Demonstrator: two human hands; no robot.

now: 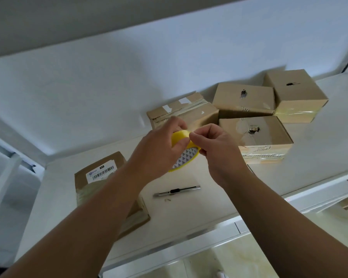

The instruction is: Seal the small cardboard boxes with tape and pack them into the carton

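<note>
Two bare forearms reach in from the near edge over the white table [209,205]. The left hand [159,149] grips a yellow tape roll [186,156] held above the table, while the right hand [215,149] pinches the roll's upper rim with curled fingers. Under the left forearm lies a labelled box [100,181]. Just right of it rests a utility knife [177,191]. Beyond the hands sits a worn box [181,111]. At the far right cluster a near box [257,135], a middle box [243,99] and a corner box [295,93], touching one another.

White table [219,199] — five taped cardboard boxes [263,135], one utility knife [177,191].
</note>
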